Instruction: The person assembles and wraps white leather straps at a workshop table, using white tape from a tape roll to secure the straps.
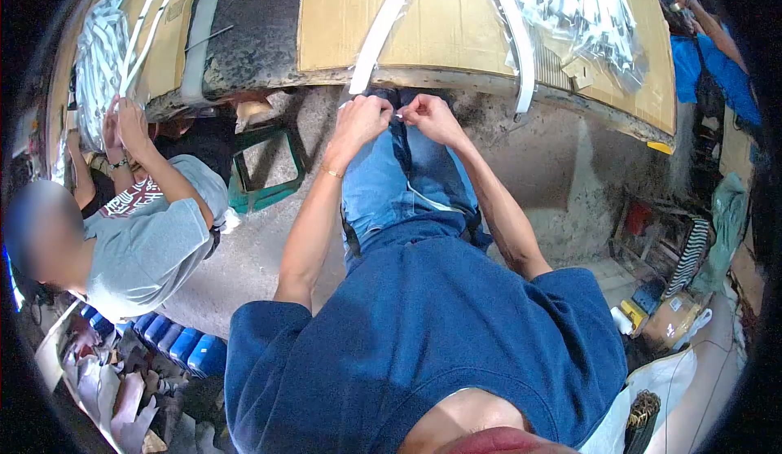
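Over my thighs, just below the table edge, my left hand point(364, 118) is closed with its fingers curled. A long white strip point(384, 26) runs down the table to this hand, and its lower part is hidden there. My right hand point(432, 118) pinches close beside it. A tiny white bit shows between the fingertips of both hands, too small to make out. To the right, a second white strip point(515, 43) hangs over the table edge, apart from my hands.
Cardboard point(456, 39) covers the table, with a clear plastic bag of white strips point(582, 6) on it. At left, a co-worker point(151, 226) handles another bundle of strips point(104, 55). A green stool frame point(269, 169) stands between us. Another person's blue clothing point(717, 75) shows at right.
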A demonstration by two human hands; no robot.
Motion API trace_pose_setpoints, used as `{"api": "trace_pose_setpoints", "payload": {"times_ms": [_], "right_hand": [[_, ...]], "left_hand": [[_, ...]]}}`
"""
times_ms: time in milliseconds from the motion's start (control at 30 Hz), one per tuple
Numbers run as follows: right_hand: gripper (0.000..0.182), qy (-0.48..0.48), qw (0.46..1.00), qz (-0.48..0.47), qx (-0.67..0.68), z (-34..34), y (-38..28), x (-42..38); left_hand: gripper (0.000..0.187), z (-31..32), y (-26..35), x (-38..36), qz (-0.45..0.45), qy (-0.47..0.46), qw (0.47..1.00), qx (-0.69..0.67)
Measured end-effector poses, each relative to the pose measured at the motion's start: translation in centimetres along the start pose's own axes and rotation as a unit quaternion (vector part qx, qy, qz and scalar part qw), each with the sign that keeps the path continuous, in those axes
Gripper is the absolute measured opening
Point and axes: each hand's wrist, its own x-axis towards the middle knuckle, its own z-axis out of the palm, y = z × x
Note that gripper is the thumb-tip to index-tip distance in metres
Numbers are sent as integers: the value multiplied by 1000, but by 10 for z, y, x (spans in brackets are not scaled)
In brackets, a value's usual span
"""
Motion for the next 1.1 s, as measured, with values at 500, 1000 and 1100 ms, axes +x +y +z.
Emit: {"api": "trace_pose_setpoints", "payload": {"times_ms": [500,1000,1100], "right_hand": [[9,-7,998,-36,54,5,1,-8],[7,25,997,-54,47,11,5,-6],[5,37,997,-47,56,13,8,-3]], "left_hand": [[20,-2,-2,-4,23,-3,1000,4],[20,2,-5,-3,23,3,1000,-10],[20,2,-2,-2,7,2,1000,0]]}}
